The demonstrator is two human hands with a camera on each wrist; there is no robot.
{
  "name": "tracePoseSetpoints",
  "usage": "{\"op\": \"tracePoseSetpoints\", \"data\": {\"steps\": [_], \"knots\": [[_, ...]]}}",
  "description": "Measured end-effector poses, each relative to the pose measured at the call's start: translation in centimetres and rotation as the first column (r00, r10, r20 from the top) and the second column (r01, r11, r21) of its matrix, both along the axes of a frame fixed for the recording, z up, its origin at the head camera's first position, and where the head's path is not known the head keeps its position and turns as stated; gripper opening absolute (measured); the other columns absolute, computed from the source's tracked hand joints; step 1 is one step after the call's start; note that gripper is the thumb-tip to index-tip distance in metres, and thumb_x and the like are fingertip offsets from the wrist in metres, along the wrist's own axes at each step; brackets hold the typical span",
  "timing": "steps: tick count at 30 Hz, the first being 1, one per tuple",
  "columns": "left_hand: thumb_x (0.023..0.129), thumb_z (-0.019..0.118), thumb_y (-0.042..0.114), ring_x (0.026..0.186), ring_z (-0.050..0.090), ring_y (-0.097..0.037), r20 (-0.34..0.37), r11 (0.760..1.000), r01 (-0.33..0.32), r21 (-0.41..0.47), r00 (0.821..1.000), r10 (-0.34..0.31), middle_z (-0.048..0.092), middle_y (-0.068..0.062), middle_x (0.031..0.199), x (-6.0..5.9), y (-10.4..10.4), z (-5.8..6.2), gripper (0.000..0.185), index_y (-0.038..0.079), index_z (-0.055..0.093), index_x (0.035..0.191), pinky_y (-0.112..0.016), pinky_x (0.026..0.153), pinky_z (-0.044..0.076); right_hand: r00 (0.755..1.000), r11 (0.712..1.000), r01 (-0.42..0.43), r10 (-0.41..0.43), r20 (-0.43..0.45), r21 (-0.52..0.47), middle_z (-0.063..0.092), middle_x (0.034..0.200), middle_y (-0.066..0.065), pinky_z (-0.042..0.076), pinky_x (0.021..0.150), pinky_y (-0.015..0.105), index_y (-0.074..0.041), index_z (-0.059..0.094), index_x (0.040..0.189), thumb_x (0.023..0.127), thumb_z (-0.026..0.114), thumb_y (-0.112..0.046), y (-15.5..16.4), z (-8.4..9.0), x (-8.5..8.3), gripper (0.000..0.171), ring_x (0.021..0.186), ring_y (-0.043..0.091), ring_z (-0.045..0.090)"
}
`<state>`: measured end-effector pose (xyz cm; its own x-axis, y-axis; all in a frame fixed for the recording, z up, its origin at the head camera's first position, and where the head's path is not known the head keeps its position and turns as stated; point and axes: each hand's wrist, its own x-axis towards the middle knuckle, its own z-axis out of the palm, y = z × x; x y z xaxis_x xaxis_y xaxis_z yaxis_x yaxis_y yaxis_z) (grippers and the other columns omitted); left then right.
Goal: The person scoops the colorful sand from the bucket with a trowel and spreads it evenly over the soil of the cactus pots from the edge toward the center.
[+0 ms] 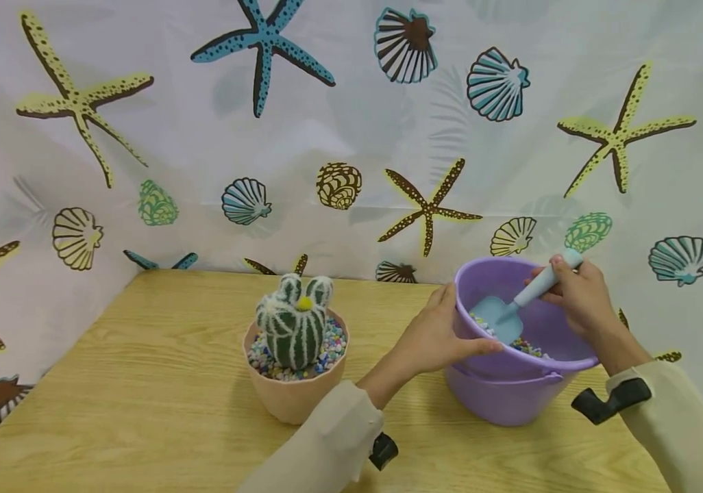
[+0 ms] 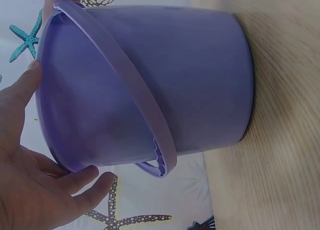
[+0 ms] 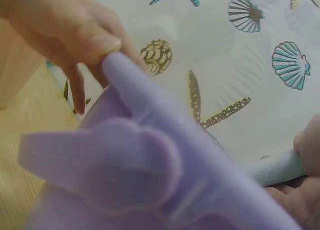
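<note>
Bucket: purple plastic bucket (image 1: 512, 397) stands upright on the wooden table (image 1: 160, 397), near its right edge and the curtain.
Scoop: light blue trowel (image 1: 514, 305) slants down inside the bucket, blade over coloured pebbles (image 1: 527, 347).
Right hand: right hand (image 1: 580, 298) is curled around the trowel handle, above the bucket's far rim.
Left hand: left hand (image 1: 434, 335) lies flat against the bucket's left wall, thumb along the rim.
Left of bucket: cactus pot (image 1: 294, 397), just beside; bare tabletop beyond it.
</note>
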<state>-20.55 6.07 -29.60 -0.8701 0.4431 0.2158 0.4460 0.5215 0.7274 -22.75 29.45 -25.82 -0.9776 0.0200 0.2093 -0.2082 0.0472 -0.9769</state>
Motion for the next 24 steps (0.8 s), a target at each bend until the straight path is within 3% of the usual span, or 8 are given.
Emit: {"op": "tracePoseSetpoints", "data": {"steps": [5,8,12,18,24], "knots": [[0.073,0.076,0.055,0.135,0.041,-0.027,-0.005,1.0,0.002,-0.006,1.0,-0.002,0.027,-0.009,0.155,0.1,0.1,-0.1,0.111,0.012,0.013,0.154,-0.044,0.108,0.038,0.995,0.998,-0.026,0.032,0.096,-0.061,0.067,0.079,-0.007,0.057,0.066,0.021,-0.002,0.039,0.106,0.102,0.037,-0.031,0.6,0.2,0.4,0.029,0.073,0.007,0.07],[0.073,0.076,0.055,0.134,0.042,-0.027,0.002,1.0,-0.005,0.003,1.0,0.005,0.028,-0.008,0.155,0.1,0.0,-0.2,0.111,0.012,0.013,0.154,-0.045,0.107,0.039,0.99,0.996,-0.011,0.023,0.143,-0.085,0.068,0.078,-0.007,0.057,0.067,0.021,-0.003,0.039,0.107,0.101,0.036,-0.033,0.9,0.2,0.5,0.03,0.072,0.007,0.07],[0.073,0.076,0.055,0.134,0.041,-0.026,0.016,1.0,-0.007,0.022,1.0,0.007,0.028,-0.007,0.155,0.2,-0.1,-0.3,0.111,0.014,0.013,0.154,-0.045,0.107,0.039,0.981,0.982,0.03,0.007,0.196,-0.188,0.068,0.077,-0.004,0.057,0.065,0.023,-0.005,0.039,0.107,0.1,0.037,-0.034,1.1,0.2,0.4,0.029,0.071,0.009,0.07],[0.073,0.075,0.056,0.136,0.04,-0.026,0.033,0.999,0.004,0.038,0.999,-0.005,0.026,-0.006,0.156,0.1,-0.1,-0.3,0.111,0.016,0.011,0.155,-0.047,0.107,0.038,0.976,0.935,0.052,0.027,0.216,-0.351,0.068,0.076,0.004,0.058,0.063,0.026,-0.005,0.037,0.108,0.099,0.041,-0.031,1.7,0.1,0.4,0.028,0.07,0.015,0.071],[0.074,0.075,0.054,0.138,0.036,-0.026,0.044,0.999,0.017,0.051,0.999,-0.019,0.024,-0.007,0.156,0.1,-0.2,-0.3,0.111,0.016,0.01,0.155,-0.047,0.109,0.036,0.979,0.852,0.045,0.067,0.194,-0.522,0.063,0.08,0.011,0.059,0.064,0.033,-0.007,0.036,0.113,0.098,0.044,-0.029,2.1,0.1,0.5,0.028,0.074,0.022,0.071]]}}
